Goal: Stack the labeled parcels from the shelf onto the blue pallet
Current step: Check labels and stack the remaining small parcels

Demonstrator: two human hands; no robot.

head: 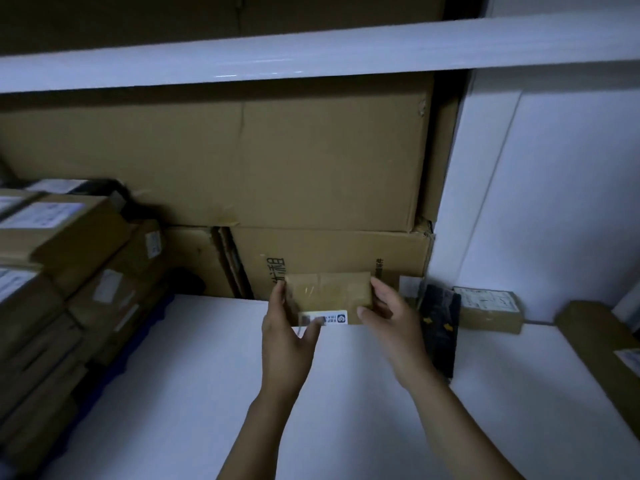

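Observation:
A small brown parcel (329, 294) with clear tape and a white label along its near edge is held above the white shelf board (214, 375). My left hand (287, 337) grips its left end, thumb on the label. My right hand (388, 317) grips its right end, fingers curled over the edge. Several labeled parcels (69, 244) are stacked at the left on the blue pallet (138, 344), whose edge shows beneath them.
Large cardboard boxes (242, 157) fill the shelf behind. To the right lie a dark packet (440, 327), a small labeled box (491, 310) and a brown parcel (602, 351). A white shelf beam (311, 53) runs overhead.

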